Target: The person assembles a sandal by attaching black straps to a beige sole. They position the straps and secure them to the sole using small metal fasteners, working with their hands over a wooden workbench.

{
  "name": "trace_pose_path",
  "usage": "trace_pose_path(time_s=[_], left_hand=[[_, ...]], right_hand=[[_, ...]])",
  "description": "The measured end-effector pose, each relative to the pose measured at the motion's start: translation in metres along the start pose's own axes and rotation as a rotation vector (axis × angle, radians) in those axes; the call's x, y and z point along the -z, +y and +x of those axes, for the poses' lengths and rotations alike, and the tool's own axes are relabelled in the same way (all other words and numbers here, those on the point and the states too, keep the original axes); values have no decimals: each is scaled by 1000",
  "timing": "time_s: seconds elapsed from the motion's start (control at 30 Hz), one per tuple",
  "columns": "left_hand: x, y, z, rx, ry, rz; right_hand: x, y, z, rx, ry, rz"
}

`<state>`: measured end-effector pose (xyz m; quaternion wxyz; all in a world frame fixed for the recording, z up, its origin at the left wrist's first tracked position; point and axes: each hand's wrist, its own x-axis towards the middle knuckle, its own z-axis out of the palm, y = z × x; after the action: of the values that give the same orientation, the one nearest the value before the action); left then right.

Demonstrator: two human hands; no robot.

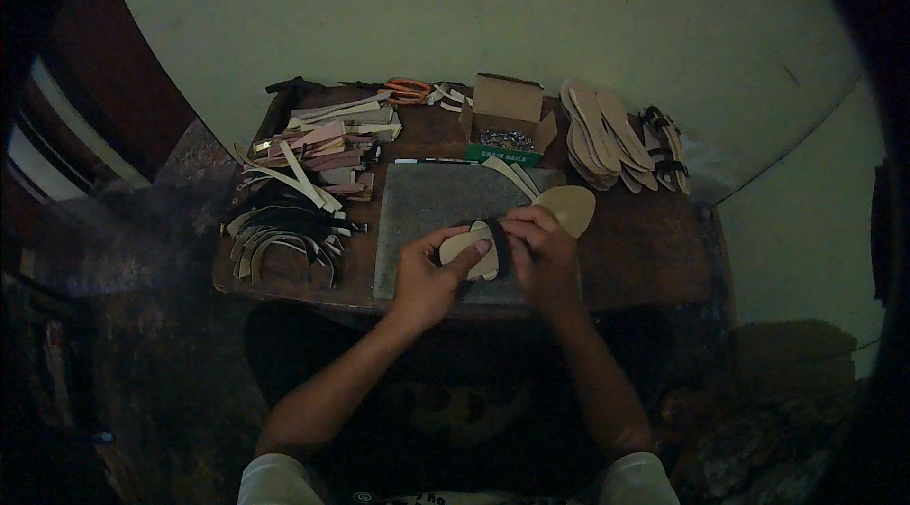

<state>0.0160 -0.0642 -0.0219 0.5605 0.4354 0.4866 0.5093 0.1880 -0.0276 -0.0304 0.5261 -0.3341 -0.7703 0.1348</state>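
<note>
A tan sandal sole [459, 253] is held above a grey slab [409, 220] at the middle of the table. My left hand [424, 275] grips its left end, thumb pressed on top and fingers beneath. Across the sole runs a black strap [501, 247]. The curled fingers of my right hand [547, 258] pinch at the right side of this strap; the fingertips are partly hidden. Beyond my right hand shows the wide tan end [572, 209] of a sole. Two pale strips [512, 180] stick out just behind that hand.
Behind the slab stands an open cardboard box [509, 99] of small nails [505, 138]. Stacked tan soles [595, 140] and strapped sandals [667, 152] lie at right. Pale strips [353, 114], pinkish strips [332, 152] and black straps [282, 238] fill the left side. A wall [455, 12] rises behind.
</note>
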Motion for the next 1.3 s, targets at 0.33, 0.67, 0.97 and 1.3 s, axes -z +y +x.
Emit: trace_pose_path(time_s=[0.33, 0.67, 0.97, 1.3], left_hand=[[-1, -2, 2, 47, -19, 3], [2, 2, 2, 59, 68, -20], [2, -8, 4, 26, 46, 31], [-2, -9, 0, -56, 60, 115]], right_hand=[[8, 2, 2, -75, -100, -26], [5, -10, 2, -146, -98, 12], [5, -8, -1, -64, -69, 2], [2, -11, -6, -145, -12, 1]])
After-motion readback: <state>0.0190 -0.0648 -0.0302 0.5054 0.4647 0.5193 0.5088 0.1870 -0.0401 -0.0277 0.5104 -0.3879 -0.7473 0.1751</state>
